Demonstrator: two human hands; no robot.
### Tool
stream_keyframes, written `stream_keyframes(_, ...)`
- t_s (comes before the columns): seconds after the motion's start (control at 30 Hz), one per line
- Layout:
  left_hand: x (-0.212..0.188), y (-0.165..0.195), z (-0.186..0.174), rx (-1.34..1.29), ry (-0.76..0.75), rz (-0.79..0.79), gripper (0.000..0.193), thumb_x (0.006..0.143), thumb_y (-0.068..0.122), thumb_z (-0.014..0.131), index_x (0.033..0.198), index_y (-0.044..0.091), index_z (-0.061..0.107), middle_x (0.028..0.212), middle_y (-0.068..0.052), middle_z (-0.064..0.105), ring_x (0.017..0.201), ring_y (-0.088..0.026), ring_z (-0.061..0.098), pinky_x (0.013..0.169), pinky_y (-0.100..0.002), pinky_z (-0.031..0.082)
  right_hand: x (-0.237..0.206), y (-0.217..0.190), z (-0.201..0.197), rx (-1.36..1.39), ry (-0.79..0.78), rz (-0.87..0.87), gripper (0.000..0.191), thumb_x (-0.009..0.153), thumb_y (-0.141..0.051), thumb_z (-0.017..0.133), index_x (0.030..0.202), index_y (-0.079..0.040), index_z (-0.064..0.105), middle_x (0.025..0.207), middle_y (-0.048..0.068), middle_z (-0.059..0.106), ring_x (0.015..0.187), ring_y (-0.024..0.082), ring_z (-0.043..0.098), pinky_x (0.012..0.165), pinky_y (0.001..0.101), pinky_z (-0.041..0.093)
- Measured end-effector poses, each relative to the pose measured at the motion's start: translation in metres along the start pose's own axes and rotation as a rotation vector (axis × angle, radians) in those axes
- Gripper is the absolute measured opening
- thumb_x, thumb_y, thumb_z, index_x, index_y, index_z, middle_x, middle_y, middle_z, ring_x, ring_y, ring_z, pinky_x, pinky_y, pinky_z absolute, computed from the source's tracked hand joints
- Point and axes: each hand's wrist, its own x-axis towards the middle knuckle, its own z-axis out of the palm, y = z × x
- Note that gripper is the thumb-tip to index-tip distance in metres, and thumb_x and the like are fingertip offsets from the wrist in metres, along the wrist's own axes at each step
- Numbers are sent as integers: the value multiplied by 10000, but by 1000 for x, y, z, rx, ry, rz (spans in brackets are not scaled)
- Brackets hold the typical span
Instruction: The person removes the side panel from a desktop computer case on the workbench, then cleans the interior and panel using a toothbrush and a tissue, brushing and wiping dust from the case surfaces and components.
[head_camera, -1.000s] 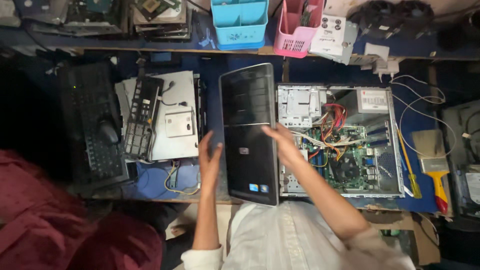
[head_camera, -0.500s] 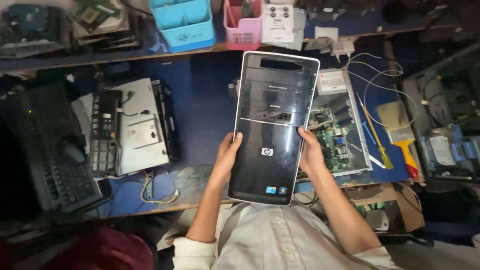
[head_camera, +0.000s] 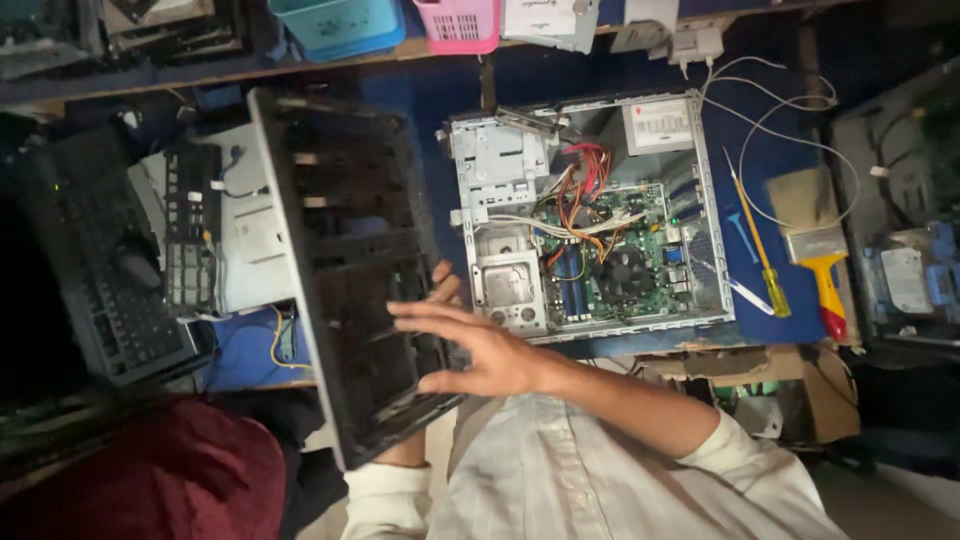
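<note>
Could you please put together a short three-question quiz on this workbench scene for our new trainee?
1. True or false: the black front panel is fitted on the open computer case.
2. Which hand lies flat across the panel's inner side? A) left hand B) right hand
3. What yellow-handled tool lies just right of the case?

Key
1. False; both hands hold it off the case, inner side up.
2. B
3. A screwdriver, beside a paintbrush.

Front panel (head_camera: 345, 270) left of open computer case (head_camera: 590, 220), keyboard (head_camera: 100, 270) farther left, screwdriver (head_camera: 758, 240) and probably a brush (head_camera: 820, 265) right.
</note>
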Motion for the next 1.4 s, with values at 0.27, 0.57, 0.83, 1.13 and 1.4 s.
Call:
stream_keyframes(0.27, 21, -59, 5, -286, -219, 295, 378, 1048, 345, 551, 1193, 18, 431, 899, -115, 496, 706, -219, 550, 657, -380, 476, -31, 111, -96, -37, 503, 480, 215, 968, -160, 718, 1148, -49, 759, 1105, 64, 773, 897, 127, 666, 771, 285, 535)
stream_keyframes(0.57, 74, -65, 42, -250, 36, 82, 520, 940, 433, 672, 1158, 9, 466, 842, -67, 455, 651, -154, 477, 613, -308, 422, 31, 188, -198, -1027, 416, 116, 409, 935, -195, 694, 1296, -5, 662, 1321, 209, 645, 1192, 405, 565, 1000, 492, 459)
stream_keyframes(0.83, 75, -58, 65, -244, 62, 45, 586, 952, 479, 641, 1230, 3, 443, 985, -83, 461, 812, -163, 488, 740, -315, 429, 47, 223, -217, -1157, 269, 352, 363, 910, -137, 690, 1268, -80, 670, 1161, 128, 676, 1144, 350, 603, 1001, 479, 482)
stream_keyframes(1.13, 78, -57, 57, -258, 99, 12, 695, 942, 532, 616, 1345, 14, 387, 1187, -96, 431, 1017, -181, 455, 880, -341, 402, 25, 202, -225, 135, 690, 387, 438, 947, -208, 661, 1311, -27, 498, 1082, 89, 644, 964, 193, 645, 837, 331, 528)
stream_keyframes(1.4, 90, -54, 53, -210, 111, -24, 799, 933, 579, 594, 1447, 23, 337, 1365, -108, 404, 1199, -196, 425, 1004, -365, 377, 15, 147, -249, 320, 198, 408, 654, 887, -264, 778, 1437, -1, 541, 1335, 112, 647, 1218, 166, 617, 1060, 296, 473)
